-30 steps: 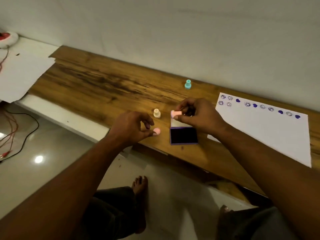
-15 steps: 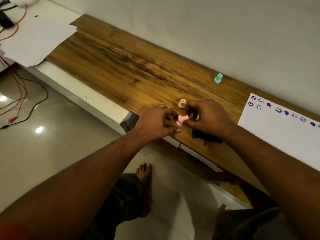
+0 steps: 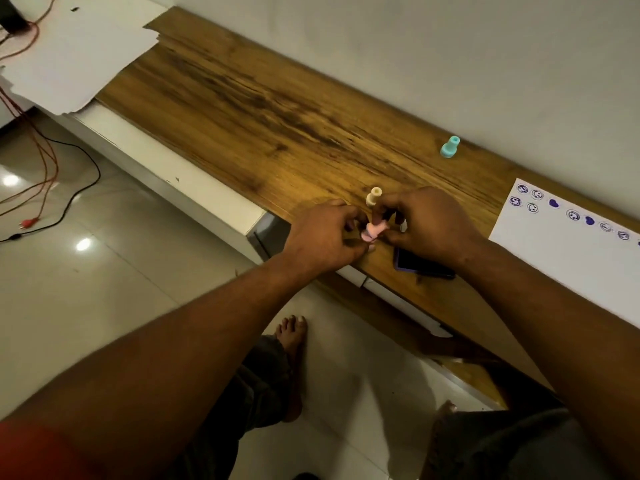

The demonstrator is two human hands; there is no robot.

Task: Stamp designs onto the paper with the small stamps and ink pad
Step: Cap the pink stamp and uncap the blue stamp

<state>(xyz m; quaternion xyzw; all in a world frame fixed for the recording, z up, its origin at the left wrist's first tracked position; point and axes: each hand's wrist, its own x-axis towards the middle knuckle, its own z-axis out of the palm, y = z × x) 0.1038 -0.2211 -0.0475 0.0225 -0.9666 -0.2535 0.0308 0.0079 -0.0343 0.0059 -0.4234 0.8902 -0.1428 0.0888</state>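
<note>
A small pink stamp (image 3: 372,232) is pinched between the fingertips of both my hands above the wooden bench (image 3: 277,119). My left hand (image 3: 322,237) holds its lower end and my right hand (image 3: 429,226) its upper end. A cream stamp (image 3: 373,196) stands upright just behind my fingers. A teal stamp (image 3: 449,147) stands near the wall. The dark ink pad (image 3: 415,263) lies open under my right wrist, partly hidden. White paper (image 3: 568,258) with a row of purple stamped marks lies at the right.
A white cardboard sheet (image 3: 72,53) lies at the bench's left end. Red and black cables (image 3: 45,157) trail over the glossy tiled floor. The wall runs close behind the bench. My bare feet show below the bench edge.
My hands came together: one second ago each held a separate pink piece, now both pinch one pink stamp. The view has shifted left, pushing the paper toward the right edge.
</note>
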